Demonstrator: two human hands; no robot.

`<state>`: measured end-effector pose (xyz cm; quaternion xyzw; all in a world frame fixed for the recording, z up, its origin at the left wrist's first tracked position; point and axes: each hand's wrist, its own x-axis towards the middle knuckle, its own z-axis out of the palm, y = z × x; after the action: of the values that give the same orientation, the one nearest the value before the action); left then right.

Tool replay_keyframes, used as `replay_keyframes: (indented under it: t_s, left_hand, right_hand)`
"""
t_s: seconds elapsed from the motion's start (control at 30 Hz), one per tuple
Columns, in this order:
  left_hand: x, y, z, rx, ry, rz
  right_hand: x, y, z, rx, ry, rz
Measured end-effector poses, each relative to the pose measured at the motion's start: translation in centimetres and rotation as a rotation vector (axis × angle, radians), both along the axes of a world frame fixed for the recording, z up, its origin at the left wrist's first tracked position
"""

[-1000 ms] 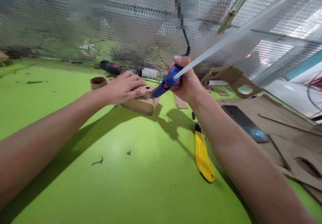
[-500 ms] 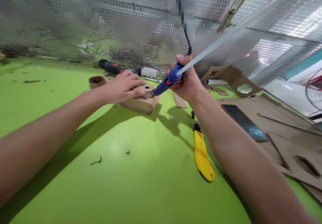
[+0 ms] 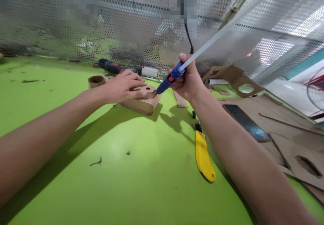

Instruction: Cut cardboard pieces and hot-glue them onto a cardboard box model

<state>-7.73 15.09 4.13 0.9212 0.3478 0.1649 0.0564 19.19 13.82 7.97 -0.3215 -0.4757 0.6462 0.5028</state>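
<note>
One cardboard box [image 3: 138, 106], at the glue gun's [image 3: 165, 83] eight o'clock, is touched by the splayed left hand [image 3: 126, 85], which could be burned should the right hand's [image 3: 189, 83] clasped glue gun slip.

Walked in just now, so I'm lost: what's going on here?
Someone's right hand grips a blue glue gun, its tip at the edge of the raised piece on a small cardboard box; contact is hard to tell. The left hand rests on the piece, fingers stretched out. A yellow cutter lies nearer on the green table, and a phone rests on flat cardboard at right.
</note>
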Motion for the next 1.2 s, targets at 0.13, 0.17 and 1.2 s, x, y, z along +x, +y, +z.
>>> replay_keyframes:
  t_s: [0.13,0.17,1.2]
  left_hand:
    - [0.0,0.1,0.0,-0.007,-0.008,0.000]
    - [0.0,0.1,0.0,-0.009,-0.006,0.000]
    - [-0.4,0.1,-0.1,-0.033,-0.004,-0.007]
  right_hand:
    - [-0.1,-0.3,0.2,-0.050,0.000,-0.035]
    - [-0.1,-0.3,0.2,-0.055,0.000,-0.036]
    - [0.3,1.3,-1.5,0.089,0.087,-0.062]
